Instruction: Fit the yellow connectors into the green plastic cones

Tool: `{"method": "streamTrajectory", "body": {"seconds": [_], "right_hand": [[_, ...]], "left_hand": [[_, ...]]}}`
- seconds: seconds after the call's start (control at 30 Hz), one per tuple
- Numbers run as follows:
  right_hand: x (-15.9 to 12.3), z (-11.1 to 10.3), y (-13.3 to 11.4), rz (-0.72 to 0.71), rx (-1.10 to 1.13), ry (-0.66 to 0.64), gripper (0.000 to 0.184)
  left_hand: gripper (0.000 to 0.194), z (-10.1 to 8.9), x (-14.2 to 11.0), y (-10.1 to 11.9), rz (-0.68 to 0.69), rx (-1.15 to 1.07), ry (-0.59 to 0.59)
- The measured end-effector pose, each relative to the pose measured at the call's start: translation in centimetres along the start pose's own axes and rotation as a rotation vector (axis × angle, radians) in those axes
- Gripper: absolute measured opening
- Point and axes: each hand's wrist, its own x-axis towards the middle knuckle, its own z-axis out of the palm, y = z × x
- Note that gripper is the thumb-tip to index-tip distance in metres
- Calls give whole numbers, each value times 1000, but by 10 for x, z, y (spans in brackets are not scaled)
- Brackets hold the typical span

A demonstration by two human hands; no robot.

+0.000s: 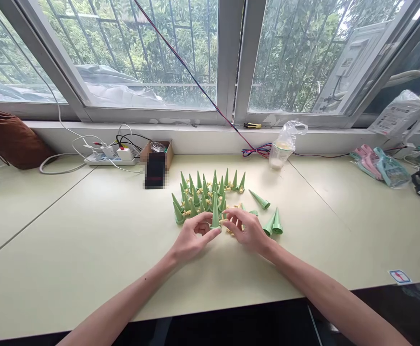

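My left hand [194,236] grips a green plastic cone [215,211] near its base, with the tip pointing up. Close beside it, my right hand [245,229] pinches a small yellow piece [223,221] against the cone's side; whether it is fixed there I cannot tell. Behind my hands stands a cluster of upright green cones [195,194], many with yellow pieces at their bases. More loose cones lie or stand to the right, among them a tipped cone [259,199] and an upright cone [277,222]. A few yellow pieces are partly hidden under my right hand.
At the back left are a power strip [102,158] with cables and a small cardboard box [166,153]. A bagged cup [281,151] stands at the back right. Pink and teal packaged items [381,166] lie at the far right. A window runs behind the table [87,250].
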Motion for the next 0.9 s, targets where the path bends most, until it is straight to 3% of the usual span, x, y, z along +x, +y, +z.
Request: {"method": "streamTrajectory", "body": {"seconds": [0.17,0.37,0.77,0.9], "right_hand": [[-1,0,2,-100,-119,-28,16],[1,1,3,-200,-220,-6,16],[-3,0,13,-230,-360,-109,24],[-4,-2,14,-209,-338,-173,22]], "left_hand": [[38,-1,2,8,-130,-181,-30],[35,0,3,6,-131,-218,-72],[26,0,3,-7,34,82,-76],[25,-1,3,-14,205,230,-33]]}}
